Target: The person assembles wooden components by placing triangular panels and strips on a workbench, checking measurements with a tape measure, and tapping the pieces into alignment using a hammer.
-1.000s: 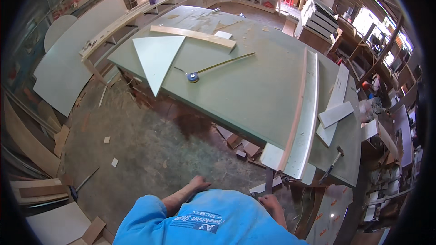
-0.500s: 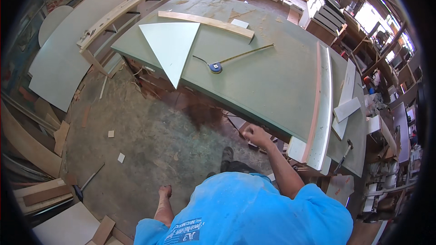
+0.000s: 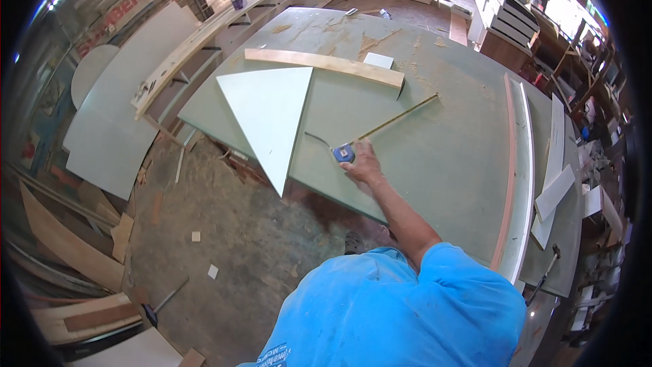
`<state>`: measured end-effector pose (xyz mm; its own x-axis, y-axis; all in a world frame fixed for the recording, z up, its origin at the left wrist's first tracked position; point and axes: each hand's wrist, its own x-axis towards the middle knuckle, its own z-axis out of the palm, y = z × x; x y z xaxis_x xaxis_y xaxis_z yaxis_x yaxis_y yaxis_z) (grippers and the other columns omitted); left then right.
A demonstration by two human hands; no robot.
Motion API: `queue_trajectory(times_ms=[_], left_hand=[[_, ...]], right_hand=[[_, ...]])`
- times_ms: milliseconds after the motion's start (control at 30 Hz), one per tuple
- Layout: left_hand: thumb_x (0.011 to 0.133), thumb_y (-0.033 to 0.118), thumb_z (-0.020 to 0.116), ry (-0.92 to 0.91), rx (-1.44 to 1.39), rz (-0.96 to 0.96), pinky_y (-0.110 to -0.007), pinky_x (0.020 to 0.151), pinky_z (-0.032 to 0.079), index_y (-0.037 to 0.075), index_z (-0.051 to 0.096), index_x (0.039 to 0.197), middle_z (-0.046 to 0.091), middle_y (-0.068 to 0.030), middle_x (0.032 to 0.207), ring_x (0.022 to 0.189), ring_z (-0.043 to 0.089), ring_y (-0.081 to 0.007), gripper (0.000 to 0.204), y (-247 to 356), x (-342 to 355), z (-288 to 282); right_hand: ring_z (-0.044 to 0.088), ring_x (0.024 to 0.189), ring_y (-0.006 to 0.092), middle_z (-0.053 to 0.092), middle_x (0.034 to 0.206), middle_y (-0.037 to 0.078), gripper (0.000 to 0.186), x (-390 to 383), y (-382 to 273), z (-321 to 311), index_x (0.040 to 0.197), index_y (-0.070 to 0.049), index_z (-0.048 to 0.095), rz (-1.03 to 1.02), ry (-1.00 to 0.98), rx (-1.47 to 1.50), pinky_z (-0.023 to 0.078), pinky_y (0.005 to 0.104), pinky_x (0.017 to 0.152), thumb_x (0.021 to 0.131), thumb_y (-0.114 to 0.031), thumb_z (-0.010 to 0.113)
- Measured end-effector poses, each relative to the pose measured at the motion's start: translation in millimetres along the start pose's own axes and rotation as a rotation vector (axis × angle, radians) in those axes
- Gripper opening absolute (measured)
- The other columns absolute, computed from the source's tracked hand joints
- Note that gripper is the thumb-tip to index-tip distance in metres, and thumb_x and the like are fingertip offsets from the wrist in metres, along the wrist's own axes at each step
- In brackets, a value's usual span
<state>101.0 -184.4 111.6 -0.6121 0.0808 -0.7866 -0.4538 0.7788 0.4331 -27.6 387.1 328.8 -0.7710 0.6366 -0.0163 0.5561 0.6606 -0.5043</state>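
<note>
My right hand (image 3: 365,164) is stretched out over the green-grey tabletop, at a blue tape measure (image 3: 343,153). Its thumb and fingers close around the right side of the case. The yellow blade (image 3: 401,117) is drawn out toward the far right and lies on the tabletop. A dark strap trails from the case to the left. Left of the tape lies a pale triangular panel (image 3: 272,115), its point overhanging the table's near edge. Beyond it rests a slightly curved wooden strip (image 3: 322,66). My left hand is out of the picture.
A long white-edged strip (image 3: 523,177) runs along the table's right part, with white boards (image 3: 553,194) and a hammer (image 3: 545,275) beyond it. Large panels (image 3: 125,122) lean at the left. Offcuts and a long-handled tool (image 3: 166,302) lie on the floor.
My right hand has moved from beside the table's near edge forward and left onto the tape measure. My left hand has gone out of view. The whole view has shifted.
</note>
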Motion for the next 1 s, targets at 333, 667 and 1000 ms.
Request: queue_trajectory(times_ms=[333, 667, 1000], left_hand=[[0.099, 0.047, 0.064, -0.003, -0.098, 0.333, -0.041, 0.069, 0.058, -0.003, 0.065, 0.116, 0.067, -0.0167, 0.098, 0.077, 0.071, -0.0307, 0.053, 193, 104, -94], [0.091, 0.079, 0.053, -0.189, -0.684, 0.254, -0.046, 0.1, 0.05, -0.002, 0.043, 0.149, 0.057, -0.0185, 0.138, 0.121, 0.059, -0.0313, 0.1, 432, 177, -144], [0.097, 0.074, 0.047, -0.148, -0.624, 0.254, -0.046, 0.107, 0.049, -0.001, 0.043, 0.149, 0.051, -0.0164, 0.149, 0.131, 0.055, -0.0351, 0.091, 475, 215, -102]], right_hand=[[0.05, 0.13, 0.038, 0.051, 0.14, 0.021, 0.061, 51, -22, 26, 0.132, -0.009, 0.06, -0.092, -0.168, -0.214, 0.048, 0.0497, 0.106, 0.081, -0.037, 0.077], [0.055, 0.111, 0.0317, 0.058, 0.122, 0.009, 0.041, -49, 30, -19, 0.11, -0.01, 0.068, -0.1, 0.247, -0.275, 0.048, 0.0465, 0.09, 0.071, -0.017, 0.076], [0.056, 0.108, 0.0349, 0.058, 0.12, 0.008, 0.041, -258, 108, -98, 0.109, -0.009, 0.07, 0.569, 0.721, -0.385, 0.046, 0.0496, 0.09, 0.07, -0.013, 0.08]])
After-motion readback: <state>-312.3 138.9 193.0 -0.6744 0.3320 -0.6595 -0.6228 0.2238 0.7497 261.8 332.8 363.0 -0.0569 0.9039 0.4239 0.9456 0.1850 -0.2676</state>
